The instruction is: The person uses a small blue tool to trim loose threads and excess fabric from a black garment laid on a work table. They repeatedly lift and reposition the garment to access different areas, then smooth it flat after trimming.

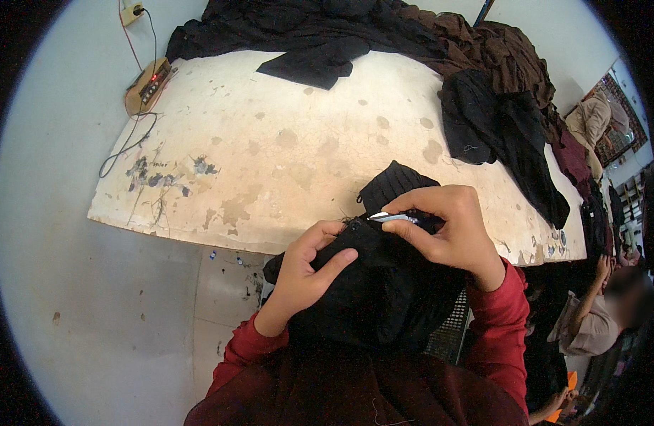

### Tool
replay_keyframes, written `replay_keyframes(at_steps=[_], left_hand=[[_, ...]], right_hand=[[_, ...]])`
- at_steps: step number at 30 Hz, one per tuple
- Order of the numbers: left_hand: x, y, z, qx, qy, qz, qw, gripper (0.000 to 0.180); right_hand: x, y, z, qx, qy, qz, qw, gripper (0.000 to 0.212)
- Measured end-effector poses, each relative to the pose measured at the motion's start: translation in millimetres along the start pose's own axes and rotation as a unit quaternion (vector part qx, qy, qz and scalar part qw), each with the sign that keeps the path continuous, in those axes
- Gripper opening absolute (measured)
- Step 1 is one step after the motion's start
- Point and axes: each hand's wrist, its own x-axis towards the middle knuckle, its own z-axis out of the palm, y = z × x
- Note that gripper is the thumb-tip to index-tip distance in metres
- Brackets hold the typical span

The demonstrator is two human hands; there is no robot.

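Observation:
My left hand (307, 268) grips a black garment (383, 291) at the table's near edge, thumb on top and fingers curled around the fabric. A pair of thread snips (388, 216) is in my right hand (451, 226), pinched between thumb and forefinger. The metal tips point left, close to loose threads at the edge of the fabric, just beyond my left fingers. Part of the garment lies on the table, and the rest hangs down toward my lap. Whether the blades touch a thread is too small to tell.
The worn pale table (284, 156) has peeling patches and thread scraps at its left. Black cloth (284, 28) and brown cloth (511, 57) are heaped along its far side. A black garment (511, 135) drapes at right. A power box (148, 86) with cables sits far left. A person (589, 323) sits at right.

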Motion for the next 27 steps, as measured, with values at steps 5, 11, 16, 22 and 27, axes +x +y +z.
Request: replay_keyframes(at_steps=[5, 11, 16, 22, 27], left_hand=[[0, 1, 0, -0.016, 0.000, -0.015, 1.000, 0.024], [0, -1, -1, -0.034, -0.003, -0.023, 0.999, 0.024], [-1, 0, -3, -0.081, -0.013, -0.058, 0.995, 0.024], [0, 0, -5, -0.084, -0.027, -0.062, 0.994, 0.022], [1, 0, -5, -0.070, -0.025, -0.063, 0.995, 0.021]], right_hand=[[0, 0, 4, 0.061, 0.004, 0.020, 0.998, 0.019], [-2, 9, 14, 0.095, 0.007, 0.009, 0.995, 0.021], [-3, 11, 17, 0.067, 0.027, -0.027, 0.997, 0.022], [1, 14, 11, 0.038, 0.005, -0.054, 0.998, 0.021], [8, 14, 6, 0.035, -0.011, -0.082, 0.996, 0.020]])
